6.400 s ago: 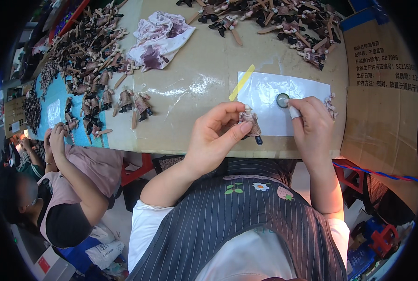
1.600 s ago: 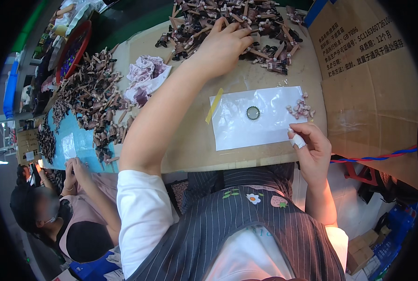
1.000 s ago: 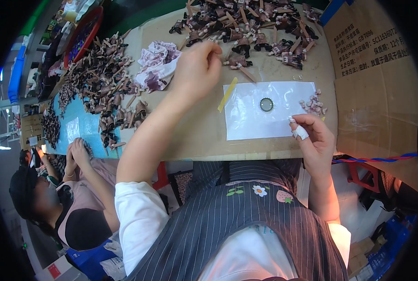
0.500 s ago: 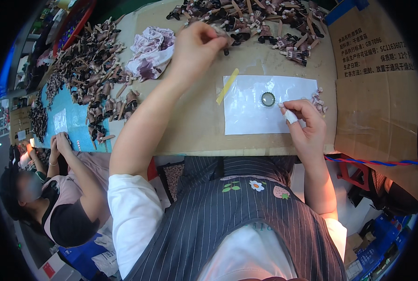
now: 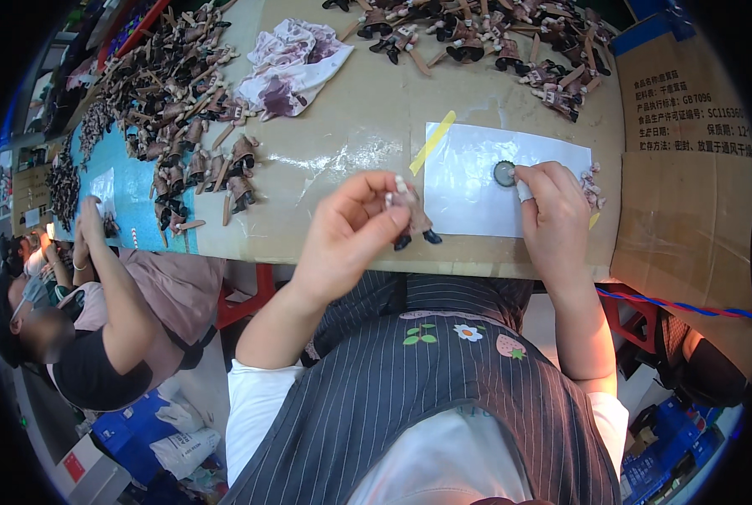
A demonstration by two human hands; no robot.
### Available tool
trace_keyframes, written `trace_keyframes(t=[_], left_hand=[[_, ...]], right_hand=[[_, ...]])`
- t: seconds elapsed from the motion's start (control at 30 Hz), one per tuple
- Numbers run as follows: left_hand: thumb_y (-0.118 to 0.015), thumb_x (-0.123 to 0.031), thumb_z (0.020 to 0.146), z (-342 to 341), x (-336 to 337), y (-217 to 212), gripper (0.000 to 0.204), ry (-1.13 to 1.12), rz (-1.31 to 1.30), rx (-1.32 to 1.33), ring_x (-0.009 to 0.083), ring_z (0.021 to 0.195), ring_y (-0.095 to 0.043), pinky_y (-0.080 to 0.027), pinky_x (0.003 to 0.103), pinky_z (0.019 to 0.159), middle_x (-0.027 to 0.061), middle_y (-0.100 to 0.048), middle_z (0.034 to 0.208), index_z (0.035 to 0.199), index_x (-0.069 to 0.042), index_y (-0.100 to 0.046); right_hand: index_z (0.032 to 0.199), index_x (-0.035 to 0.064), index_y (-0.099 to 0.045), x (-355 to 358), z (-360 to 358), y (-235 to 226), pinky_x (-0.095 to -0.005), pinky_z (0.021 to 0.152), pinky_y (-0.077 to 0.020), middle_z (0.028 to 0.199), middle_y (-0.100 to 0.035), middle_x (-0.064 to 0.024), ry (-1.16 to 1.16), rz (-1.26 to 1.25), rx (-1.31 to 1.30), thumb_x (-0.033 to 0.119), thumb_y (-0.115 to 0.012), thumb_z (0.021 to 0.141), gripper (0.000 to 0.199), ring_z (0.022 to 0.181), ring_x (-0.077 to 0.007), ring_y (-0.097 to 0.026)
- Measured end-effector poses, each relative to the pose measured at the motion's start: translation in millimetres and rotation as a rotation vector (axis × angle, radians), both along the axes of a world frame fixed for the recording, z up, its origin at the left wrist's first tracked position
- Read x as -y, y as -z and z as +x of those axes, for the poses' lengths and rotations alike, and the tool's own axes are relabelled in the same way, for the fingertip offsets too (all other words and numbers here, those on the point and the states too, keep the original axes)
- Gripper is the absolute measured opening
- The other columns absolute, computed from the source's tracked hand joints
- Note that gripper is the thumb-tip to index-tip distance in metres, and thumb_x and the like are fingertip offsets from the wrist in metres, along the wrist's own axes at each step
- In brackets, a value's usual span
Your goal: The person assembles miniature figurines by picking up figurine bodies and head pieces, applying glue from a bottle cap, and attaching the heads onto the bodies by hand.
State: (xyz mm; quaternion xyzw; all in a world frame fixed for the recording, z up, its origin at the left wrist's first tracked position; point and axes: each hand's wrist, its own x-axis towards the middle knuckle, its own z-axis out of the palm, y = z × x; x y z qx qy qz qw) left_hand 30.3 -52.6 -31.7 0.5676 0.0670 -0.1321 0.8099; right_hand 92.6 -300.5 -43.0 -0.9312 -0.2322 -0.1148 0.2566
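My left hand pinches a small figurine with a pinkish-brown body and black boots, held in the air over the table's near edge. Over a white sheet of paper, the fingers of my right hand are pressed together right beside a round bottle cap with a dark content. One of those fingers has a white wrapping. Whatever the right fingertips hold is too small and hidden to name. Small pale pink pieces lie by the sheet's right edge.
Figurines with wooden sticks are heaped at the far side and on the left. A stained white cloth lies between the heaps. Yellow tape crosses the sheet's corner. A cardboard box stands right; a co-worker sits left.
My left hand has come back from the far heap toward me with a figurine. My right hand has moved slightly up to the bottle cap. The view has shifted a little.
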Motion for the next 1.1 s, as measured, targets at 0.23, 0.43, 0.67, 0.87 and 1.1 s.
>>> trace_keyframes(t=[0.23,0.43,0.67,0.87,1.1], left_hand=[[-0.057,-0.002,0.095,-13.8,7.5,1.0,0.026,-0.013,-0.075,0.033,0.0096,0.093,-0.059,-0.048,0.025,0.082,0.0041,-0.062,0.102,0.121,0.003,-0.053],[-0.055,-0.003,0.096,-17.0,12.1,2.8,0.026,0.010,0.030,0.070,0.0109,0.094,-0.060,-0.048,0.025,0.082,0.0056,-0.063,0.102,0.121,0.003,-0.054],[-0.055,-0.003,0.096,-8.4,24.9,4.0,0.024,0.045,0.150,0.155,0.0111,0.091,-0.061,-0.048,0.025,0.082,0.0063,-0.061,0.103,0.119,0.003,-0.054],[-0.059,-0.005,0.095,-1.6,41.2,10.4,0.027,0.035,-0.125,0.168,0.0115,0.093,-0.060,-0.049,0.026,0.085,0.0056,-0.061,0.104,0.120,0.003,-0.053],[-0.061,-0.004,0.094,-3.9,42.3,16.2,0.028,-0.022,-0.114,0.131,0.0115,0.094,-0.060,-0.050,0.027,0.085,0.0061,-0.062,0.104,0.120,0.003,-0.053]], right_hand=[[0.090,-0.0008,-0.065,-5.7,-1.1,-0.7,-0.0413,0.071,-0.0470,0.084,-0.058,-0.0130,-0.002,-0.036,0.006,-0.010,-0.061,0.064,0.028,0.082,-0.0315,-0.057],[0.090,-0.0011,-0.065,-5.0,-3.6,-7.1,-0.0416,0.072,-0.0465,0.083,-0.058,-0.0129,-0.037,-0.053,-0.025,-0.010,-0.062,0.065,0.027,0.082,-0.0315,-0.057],[0.090,-0.0008,-0.067,2.3,-5.6,-15.5,-0.0392,0.070,-0.0478,0.082,-0.060,-0.0138,0.044,0.281,-0.203,-0.010,-0.057,0.067,0.027,0.079,-0.0326,-0.059],[0.089,-0.0015,-0.067,2.4,-5.1,-8.1,-0.0391,0.070,-0.0479,0.082,-0.060,-0.0139,0.047,0.276,-0.170,-0.009,-0.058,0.067,0.025,0.079,-0.0322,-0.059],[0.090,-0.0014,-0.066,-5.0,-2.6,-5.1,-0.0411,0.072,-0.0479,0.083,-0.060,-0.0141,-0.007,-0.035,-0.038,-0.008,-0.059,0.067,0.025,0.080,-0.0334,-0.060]])
